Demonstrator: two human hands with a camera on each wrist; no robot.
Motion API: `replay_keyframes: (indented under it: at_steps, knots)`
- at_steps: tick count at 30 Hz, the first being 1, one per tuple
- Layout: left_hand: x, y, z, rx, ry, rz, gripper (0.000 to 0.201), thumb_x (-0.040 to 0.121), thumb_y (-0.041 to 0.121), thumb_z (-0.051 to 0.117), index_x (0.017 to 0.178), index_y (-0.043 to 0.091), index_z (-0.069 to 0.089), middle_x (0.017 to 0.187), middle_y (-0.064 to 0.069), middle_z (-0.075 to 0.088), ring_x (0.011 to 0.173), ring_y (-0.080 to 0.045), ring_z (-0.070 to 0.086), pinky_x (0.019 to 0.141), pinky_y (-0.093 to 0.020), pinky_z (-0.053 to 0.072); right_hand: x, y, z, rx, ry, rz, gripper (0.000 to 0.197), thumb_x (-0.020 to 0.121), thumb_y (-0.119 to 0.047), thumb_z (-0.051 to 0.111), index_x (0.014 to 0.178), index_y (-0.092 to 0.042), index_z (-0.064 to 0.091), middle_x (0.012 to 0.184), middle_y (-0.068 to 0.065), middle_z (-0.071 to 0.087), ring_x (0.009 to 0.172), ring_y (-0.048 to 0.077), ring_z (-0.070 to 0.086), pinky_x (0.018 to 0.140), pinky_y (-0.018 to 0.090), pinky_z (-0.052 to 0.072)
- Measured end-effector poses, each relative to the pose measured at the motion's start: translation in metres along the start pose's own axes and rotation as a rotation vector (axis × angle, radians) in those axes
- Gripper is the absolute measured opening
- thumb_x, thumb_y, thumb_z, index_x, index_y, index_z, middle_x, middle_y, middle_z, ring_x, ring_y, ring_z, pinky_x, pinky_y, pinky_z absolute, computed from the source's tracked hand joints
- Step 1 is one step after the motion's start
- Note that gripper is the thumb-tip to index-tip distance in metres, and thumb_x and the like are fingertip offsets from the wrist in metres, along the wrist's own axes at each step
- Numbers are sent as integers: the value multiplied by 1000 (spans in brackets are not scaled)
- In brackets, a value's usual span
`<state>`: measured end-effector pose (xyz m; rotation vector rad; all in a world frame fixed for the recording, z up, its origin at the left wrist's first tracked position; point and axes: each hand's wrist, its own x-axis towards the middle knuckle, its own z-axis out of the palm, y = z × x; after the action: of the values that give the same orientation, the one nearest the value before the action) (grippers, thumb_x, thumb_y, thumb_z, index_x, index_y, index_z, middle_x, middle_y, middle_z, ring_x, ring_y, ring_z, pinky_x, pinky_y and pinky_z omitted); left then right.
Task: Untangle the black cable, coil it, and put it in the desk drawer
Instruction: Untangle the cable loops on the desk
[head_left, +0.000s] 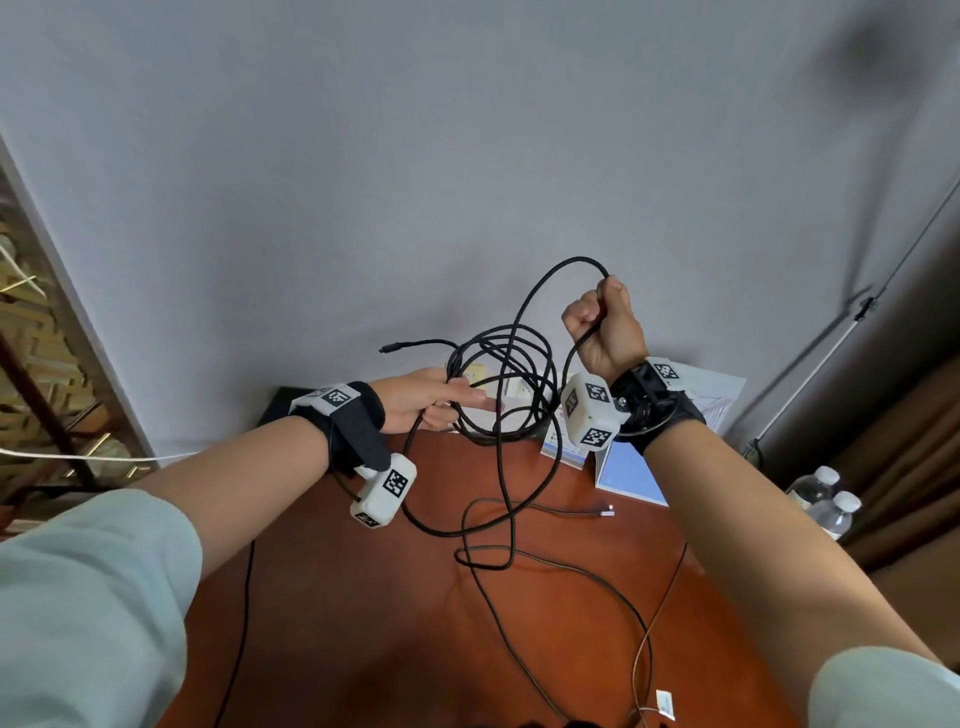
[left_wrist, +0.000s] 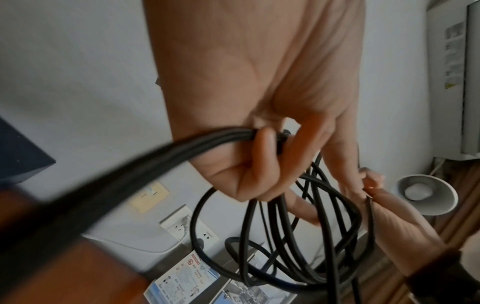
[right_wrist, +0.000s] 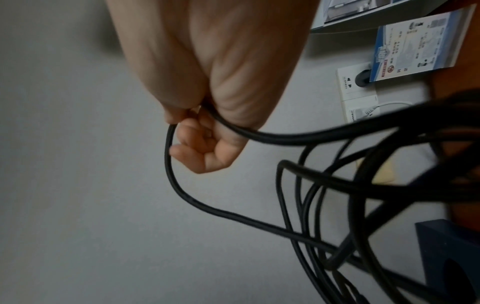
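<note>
Left hand (head_left: 415, 397) grips bunched loops of cable (head_left: 511, 395); right hand (head_left: 605, 325), raised, fist clenched round single strand. Slack trails onto worktop (head_left: 405, 597).

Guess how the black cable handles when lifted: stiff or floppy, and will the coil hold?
Probably floppy: the cable sags in uneven loops below the left hand.

Some spring, likely: it arches out of the right hand without kinking.

The coil likely won't hold itself: its loops splay apart under the left hand's grip.
</note>
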<state>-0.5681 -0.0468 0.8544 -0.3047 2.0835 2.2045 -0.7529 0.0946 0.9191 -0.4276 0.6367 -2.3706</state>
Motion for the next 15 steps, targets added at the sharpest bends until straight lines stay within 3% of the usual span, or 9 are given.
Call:
replay_keyframes:
  at_steps: [2,3,5,7,9,11,12,13,15]
  knots:
    - [1,-1,4,16,1,20,33,84,29,71,93,18,41,100,2,66,53,-12,13,46,-22,13,2,-1,-4,10,41,-15,32,105,-15,34,72,-12,35,48,0,35,41,11,35,47,19,43]
    - [2,-1,5,24,39,22,35,81,29,74,89,19,41,78,5,54,54,-12,12,46,-22,13,4,-2,-7,2,74,-28,33,104,-15,34,72,-12,35,48,1,35,41,12,36,48,19,45]
    - [4,0,7,69,125,64,39,84,21,72,74,25,35,62,7,27,52,-11,13,45,-23,11,7,-3,-14,-73,194,-44,33,103,-15,36,70,-12,35,49,2,36,42,13,37,49,20,45]
    - [6,2,7,103,202,122,35,89,12,66,74,22,36,62,9,31,49,-8,17,44,-21,12,13,-6,-26,-389,383,-41,30,100,-15,38,70,-12,39,56,2,41,47,14,41,46,20,45]
    - [6,6,6,153,274,157,35,92,8,60,72,22,35,67,9,44,46,-5,19,42,-18,14,15,-9,-34,-1012,465,30,25,97,-16,42,74,-9,47,66,4,47,61,22,50,46,21,44]
    - [5,10,5,237,300,168,19,97,9,52,82,13,42,58,15,51,42,-3,20,41,-17,15,10,-6,-39,-1647,410,99,18,93,-20,54,93,-2,58,84,10,59,89,27,57,64,28,47]
    - [3,12,5,277,297,175,12,99,10,49,87,11,44,52,15,52,41,-3,21,40,-17,16,8,-2,-41,-1836,374,48,31,90,-21,60,112,0,57,103,14,60,104,28,56,79,31,47]
    - [2,13,4,300,299,180,13,100,11,47,87,10,44,52,14,53,40,-3,22,40,-16,16,4,4,-41,-1910,293,-49,46,87,-20,64,126,0,50,120,16,56,116,29,51,93,33,42]
    - [2,13,2,342,303,188,28,100,14,47,73,14,37,64,7,54,42,-5,23,39,-16,19,-3,16,-36,-1899,-8,-272,50,85,-13,66,131,-5,48,131,16,47,124,29,44,106,34,32]
